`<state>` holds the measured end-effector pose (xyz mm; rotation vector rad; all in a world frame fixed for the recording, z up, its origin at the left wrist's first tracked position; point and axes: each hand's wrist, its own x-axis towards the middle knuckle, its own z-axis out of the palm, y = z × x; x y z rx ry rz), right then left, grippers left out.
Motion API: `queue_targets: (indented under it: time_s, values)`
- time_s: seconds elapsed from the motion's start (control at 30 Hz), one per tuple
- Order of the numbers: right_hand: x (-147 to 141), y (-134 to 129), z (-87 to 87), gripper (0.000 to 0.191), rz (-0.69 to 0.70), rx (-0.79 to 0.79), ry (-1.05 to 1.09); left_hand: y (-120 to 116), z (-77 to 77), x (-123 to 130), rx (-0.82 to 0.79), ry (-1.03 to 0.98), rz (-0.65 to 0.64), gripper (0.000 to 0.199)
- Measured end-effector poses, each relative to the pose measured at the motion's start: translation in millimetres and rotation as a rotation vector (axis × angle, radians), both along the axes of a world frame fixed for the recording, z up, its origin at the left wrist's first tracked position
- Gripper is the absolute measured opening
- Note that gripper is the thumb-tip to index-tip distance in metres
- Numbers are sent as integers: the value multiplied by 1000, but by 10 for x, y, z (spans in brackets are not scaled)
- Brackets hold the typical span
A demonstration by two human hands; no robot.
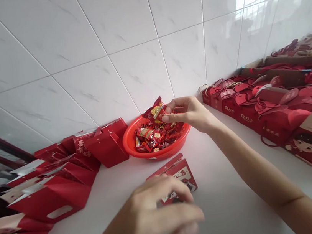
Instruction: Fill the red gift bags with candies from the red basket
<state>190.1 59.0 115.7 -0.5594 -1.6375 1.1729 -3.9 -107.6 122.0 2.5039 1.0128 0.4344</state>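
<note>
My right hand [186, 112] pinches a red wrapped snack packet [156, 111] between thumb and fingers, over the back of an orange-red plastic basket [128, 148]. Inside the basket lies a heap of small wrapped sweets [153, 136], mostly red. Closer to me, my left hand [163, 209] is slightly blurred, its fingers curved and apart with nothing between them. Partly hidden behind it, a small red gift bag [191, 170] with a printed cartoon figure stands on the white tabletop [228, 199].
Folded red gift bags [57, 196] stand in rows at the left, one red bag [105, 147] close beside the basket. Rows of closed red gift boxes [272, 116] with ribbons fill the right side. A tiled wall [137, 69] rises directly behind the basket.
</note>
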Motion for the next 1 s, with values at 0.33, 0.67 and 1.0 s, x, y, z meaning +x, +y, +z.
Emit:
queue_targets:
  time_s: [0.33, 0.67, 1.0]
  values:
    - [158, -45, 64, 29, 288, 3, -77, 360, -67, -317, 46, 158, 353, 28]
    - [244, -93, 92, 27, 458, 173, -246, 562, -70, -211, -149, -111, 637, 31]
    - [175, -170, 152, 27, 404, 304, -332, 531, -44, -222, -141, -62, 525, 50]
